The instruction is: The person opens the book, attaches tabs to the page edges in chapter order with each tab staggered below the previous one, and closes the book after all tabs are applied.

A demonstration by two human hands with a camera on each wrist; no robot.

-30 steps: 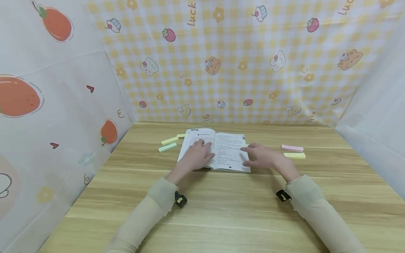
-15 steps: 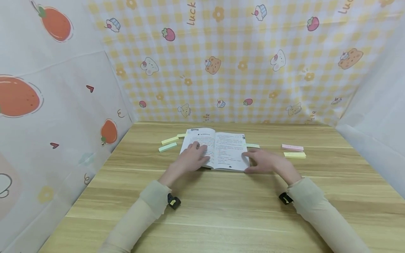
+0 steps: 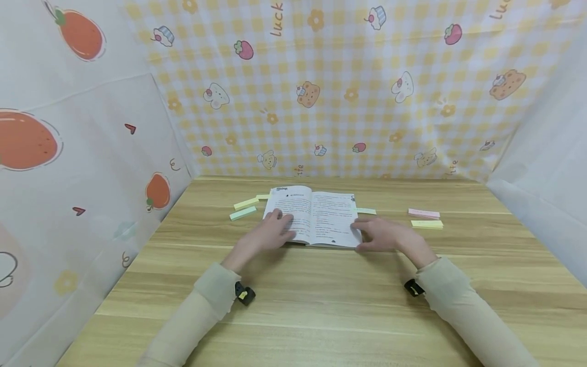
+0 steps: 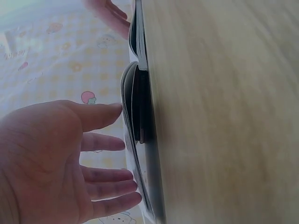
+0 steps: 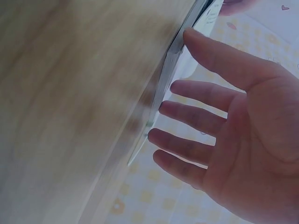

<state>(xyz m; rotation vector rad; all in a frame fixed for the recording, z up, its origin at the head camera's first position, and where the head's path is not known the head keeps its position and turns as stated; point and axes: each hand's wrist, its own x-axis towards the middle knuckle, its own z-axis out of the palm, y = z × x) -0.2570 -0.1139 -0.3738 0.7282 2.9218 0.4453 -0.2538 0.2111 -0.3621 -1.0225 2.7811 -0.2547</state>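
An open book with printed pages lies on the wooden table. My left hand touches the left page near its lower outer corner; the left wrist view shows its thumb and fingers extended, tips right at the page. At the lower right edge of the book is my right hand. In the right wrist view, its fingers are spread and straight, with the thumb tip at the book's edge. A pale green sticky tab sticks out past the right page, and a yellow tab past the left one.
Left of the book lie a yellow sticky-note pad and a green pad. To the right are a pink pad and another yellow pad. A checked cloth hangs behind the table.
My left hand has slid left and toward me across the left page. The right hand has lowered to the book's edge, uncovering the pale green tab, and stays there since half a second ago.
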